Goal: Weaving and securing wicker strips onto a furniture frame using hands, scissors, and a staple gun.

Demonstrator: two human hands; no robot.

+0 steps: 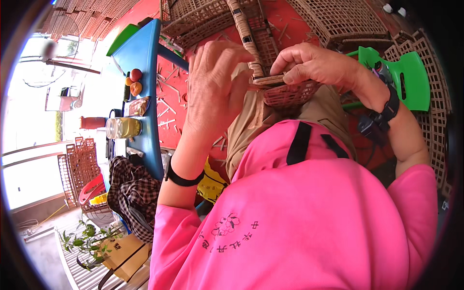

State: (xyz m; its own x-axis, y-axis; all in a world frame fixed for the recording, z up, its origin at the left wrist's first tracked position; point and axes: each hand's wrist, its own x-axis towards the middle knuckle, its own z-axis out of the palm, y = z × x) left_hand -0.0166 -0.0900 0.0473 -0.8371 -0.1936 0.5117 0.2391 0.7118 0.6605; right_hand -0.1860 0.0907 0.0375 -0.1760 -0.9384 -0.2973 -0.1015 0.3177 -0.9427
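A brown lattice-woven basket (290, 94) rests between my knees, and its long handle (245, 35), wrapped in flat tan strip, rises away from me. My left hand (212, 79) is curled left of the handle's lower end. Thumb and fingers close on what looks like a pale tan strip (240, 70), mostly hidden by the hand. My right hand (311, 65) pinches the basket's rim (268, 80) just right of the handle, with thumb and forefinger at the edge. A loose tan strip (257, 116) hangs down over my left trouser leg.
A blue table (145, 58) at left carries fruit (136, 75) and a jar of yellowish liquid (126, 128). At right stands a green plastic chair (413, 79). More woven baskets (343, 21) are stacked ahead. Strip offcuts (166, 106) litter the red floor.
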